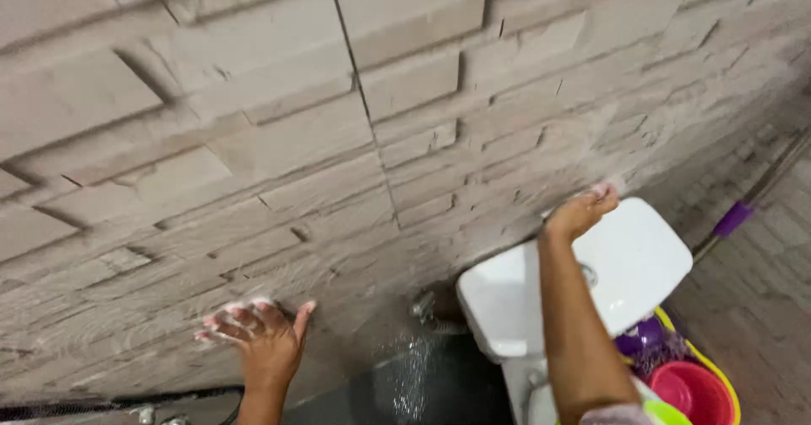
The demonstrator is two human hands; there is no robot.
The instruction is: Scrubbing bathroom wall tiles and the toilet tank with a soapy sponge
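My left hand (262, 334) is pressed flat against a stone-patterned tiled wall (279, 129), fingers spread, with white foam around the fingertips; whether it holds a small pad is unclear. My right hand (581, 210) reaches over the white toilet tank lid (642, 264) and touches the wall just above it, fingers bent, foam at their tips. My right forearm crosses in front of the tank.
A metal valve (425, 307) sticks out of the wall left of the tank. Below the tank stands a yellow tub (718, 370) with a red bowl (693, 391) and purple items. A long handle with a purple grip (733, 219) leans at the right.
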